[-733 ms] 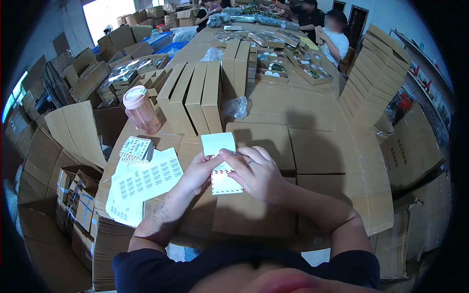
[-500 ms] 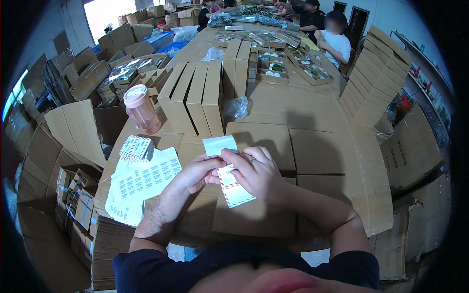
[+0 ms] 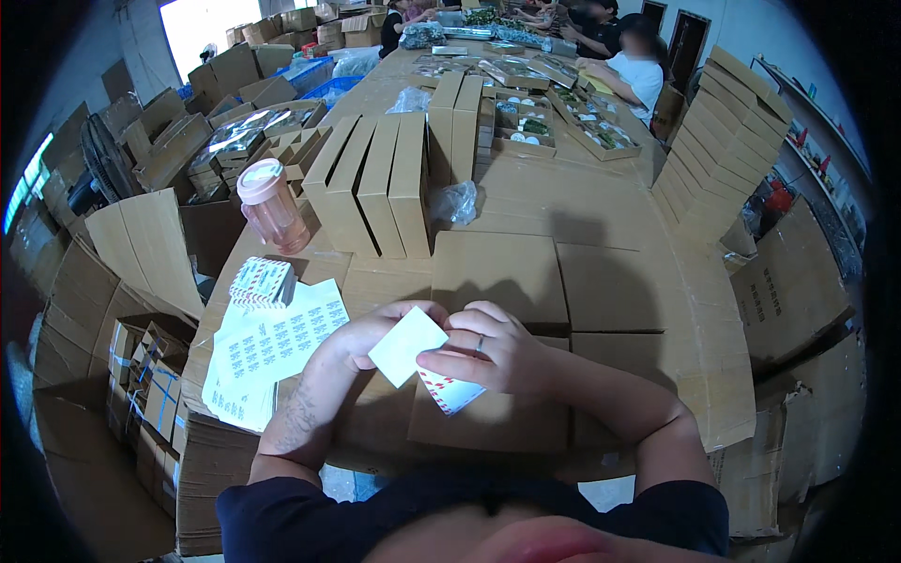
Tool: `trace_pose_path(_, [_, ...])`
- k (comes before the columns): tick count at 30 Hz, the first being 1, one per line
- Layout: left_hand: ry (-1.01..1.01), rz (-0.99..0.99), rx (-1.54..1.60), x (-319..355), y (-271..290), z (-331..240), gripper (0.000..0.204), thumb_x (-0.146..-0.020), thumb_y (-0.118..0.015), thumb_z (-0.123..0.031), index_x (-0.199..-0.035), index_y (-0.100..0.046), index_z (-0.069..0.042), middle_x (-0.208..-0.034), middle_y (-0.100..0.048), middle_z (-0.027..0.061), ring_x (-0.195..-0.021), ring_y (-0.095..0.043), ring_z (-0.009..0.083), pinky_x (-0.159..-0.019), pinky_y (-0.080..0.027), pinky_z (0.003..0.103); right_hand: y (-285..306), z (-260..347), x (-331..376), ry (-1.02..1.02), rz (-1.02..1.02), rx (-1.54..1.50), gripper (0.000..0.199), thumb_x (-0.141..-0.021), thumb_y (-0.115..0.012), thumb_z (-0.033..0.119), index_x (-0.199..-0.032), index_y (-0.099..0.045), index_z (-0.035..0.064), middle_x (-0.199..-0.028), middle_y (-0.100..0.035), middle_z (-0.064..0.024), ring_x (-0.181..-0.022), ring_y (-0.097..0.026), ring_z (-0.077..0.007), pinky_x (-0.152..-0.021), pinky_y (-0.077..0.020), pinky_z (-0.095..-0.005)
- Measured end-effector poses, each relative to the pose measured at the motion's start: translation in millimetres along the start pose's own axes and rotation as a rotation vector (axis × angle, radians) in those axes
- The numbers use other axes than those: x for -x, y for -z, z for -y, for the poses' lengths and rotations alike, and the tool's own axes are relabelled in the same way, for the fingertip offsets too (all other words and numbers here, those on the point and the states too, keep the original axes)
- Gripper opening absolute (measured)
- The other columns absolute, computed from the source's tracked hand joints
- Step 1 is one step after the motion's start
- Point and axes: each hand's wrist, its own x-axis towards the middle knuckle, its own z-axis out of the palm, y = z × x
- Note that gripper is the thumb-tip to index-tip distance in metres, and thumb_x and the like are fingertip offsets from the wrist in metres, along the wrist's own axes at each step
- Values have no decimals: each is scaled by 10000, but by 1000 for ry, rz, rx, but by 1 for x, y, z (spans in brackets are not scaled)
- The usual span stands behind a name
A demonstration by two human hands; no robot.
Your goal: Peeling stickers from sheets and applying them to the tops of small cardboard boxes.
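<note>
Left hand: left hand [image 3: 380, 330] curled on the blank white slip [image 3: 406, 346]; most fingers hidden behind it, gripping its edge.
Right hand: right hand [image 3: 502, 352], ring on one finger, fingers bent and pinching the striped card [image 3: 453, 391]; thumb at the slip's lower right edge.
Slip/card position: between the hands, above the near part of the table, slip tilted like a diamond, card angled below it. Can't tell if they're one folded piece.
Surface: table [image 3: 601, 206] faced with brown cardboard; flat cartons [image 3: 499, 272] laid out under and beyond the hands.
Table, left: stack of striped cards [image 3: 262, 283] at the top of overlapping printed sheets [image 3: 282, 340]; pink lidded bottle [image 3: 278, 218] just beyond.
Table, centre: row of upright brown boxes [image 3: 377, 197], crumpled clear bag [image 3: 455, 203] beside it.
Table, far: divided trays [image 3: 526, 131] with small goods; co-worker in white [image 3: 640, 83] seated on the right side.
Room, left: black fan [image 3: 105, 159], piled cartons [image 3: 230, 75], blue crates [image 3: 328, 91], bright window [image 3: 208, 26].
Room, right: tall box stack [image 3: 723, 141], wall shelf [image 3: 812, 122], dark doorway [image 3: 689, 42], big carton [image 3: 788, 281] below.
</note>
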Motion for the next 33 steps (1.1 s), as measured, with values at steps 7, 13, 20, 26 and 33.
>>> trace_pose_path(7, [-39, -267, 20, 9, -10, -3, 341, -929, -614, -207, -1210, -567, -20, -1094, -653, 104, -955, -661, 182, -741, -569, 274, 8, -1, -11, -41, 69, 313, 419, -820, -617, 159, -1235, -611, 103, -878, -595, -16, -890, -557, -150, -739, -404, -304])
trace_pose_path(13, [2, -345, 34, 3, -2, 4, 328, -909, -646, -182, -1183, -576, -15, -1063, -659, 101, -918, -674, 193, -732, -590, 276, 0, -3, -1, -89, 100, 284, 431, -784, -644, 181, -1209, -636, 106, -847, -627, 19, -870, -548, -132, -760, -364, -316])
trace_pose_path(20, [-205, -546, -509, -8, -15, 0, 222, -934, -595, -108, -1130, -603, -3, -921, -653, 52, -783, -618, 96, -636, -507, 236, 5, -11, 1, -308, -135, 20, 410, -787, -670, -23, -1179, -585, 63, -822, -605, -17, -693, -492, -152, -710, -378, -325])
trace_pose_path(26, [-230, -628, -822, -17, -12, 7, 282, -952, -584, -112, -1195, -540, 24, -954, -631, 51, -866, -595, 105, -772, -493, 255, 4, -21, 7, -773, -405, -508, 613, -842, -607, -49, -1392, -345, 9, -929, -616, -133, -609, -546, -176, -558, -450, -301])
trace_pose_path(33, [-350, -516, -665, -12, -14, 5, 387, -890, -668, -70, -1240, -537, 32, -968, -648, 60, -905, -610, 116, -816, -506, 262, -27, -31, 18, -418, -105, -114, 893, -849, -640, -11, -1487, -18, 47, -1496, -248, -285, -1045, -630, -239, -842, -504, -334])
